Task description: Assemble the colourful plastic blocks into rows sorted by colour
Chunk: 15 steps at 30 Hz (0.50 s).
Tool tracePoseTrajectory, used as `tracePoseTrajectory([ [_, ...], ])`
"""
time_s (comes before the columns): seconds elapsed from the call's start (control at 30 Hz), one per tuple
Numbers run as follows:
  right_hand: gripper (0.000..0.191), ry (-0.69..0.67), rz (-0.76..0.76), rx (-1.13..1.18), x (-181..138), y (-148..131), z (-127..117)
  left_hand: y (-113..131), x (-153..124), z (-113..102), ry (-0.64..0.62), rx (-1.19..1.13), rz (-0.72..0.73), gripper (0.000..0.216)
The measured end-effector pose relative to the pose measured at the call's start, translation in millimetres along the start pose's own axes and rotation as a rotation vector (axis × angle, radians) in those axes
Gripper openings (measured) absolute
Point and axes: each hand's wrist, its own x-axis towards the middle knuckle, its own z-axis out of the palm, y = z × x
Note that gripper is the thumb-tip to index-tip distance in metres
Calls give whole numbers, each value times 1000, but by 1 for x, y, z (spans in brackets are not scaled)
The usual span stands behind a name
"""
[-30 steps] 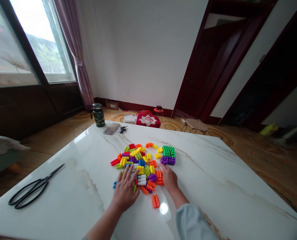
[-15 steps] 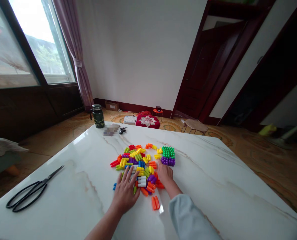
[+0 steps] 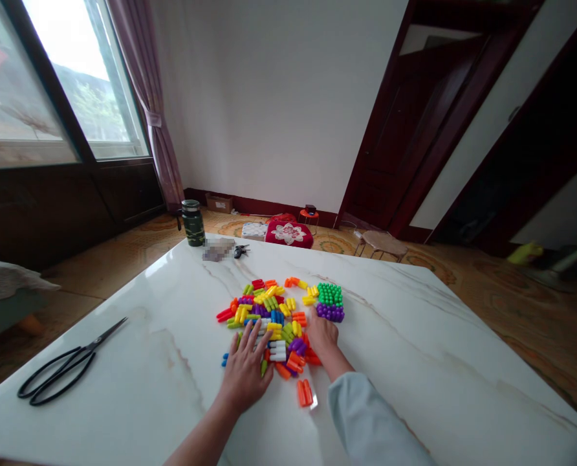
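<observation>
A heap of small coloured plastic pegs (image 3: 272, 314) lies in the middle of a white marble table (image 3: 414, 362). A joined block of green and purple pegs (image 3: 330, 301) stands at the heap's right end. My left hand (image 3: 246, 369) lies flat on the heap's near left side, fingers spread. My right hand (image 3: 321, 336) rests at the heap's near right side, just below the green and purple block, fingers curled among the pegs; what they hold is hidden. Two orange pegs (image 3: 304, 392) lie apart, near my right sleeve.
Black scissors (image 3: 65, 366) lie at the table's left. A dark camouflage flask (image 3: 192, 222), a blurred item and keys (image 3: 240, 251) stand at the far edge. A red cushion (image 3: 288, 233), a small stool (image 3: 383, 243) and a doorway are beyond.
My right hand has slid up and left from the near right edge of the heap toward the green and purple block. My left hand has hardly moved.
</observation>
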Motion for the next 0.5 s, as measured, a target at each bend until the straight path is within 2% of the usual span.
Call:
tracePoseTrajectory([
  [0.23,53,-8,57,-7,2,-1,0,0,0,1,11,-10,-2,67],
  [0.5,46,-10,49,3,-1,1,-4,1,1,-2,-2,-9,-5,67],
])
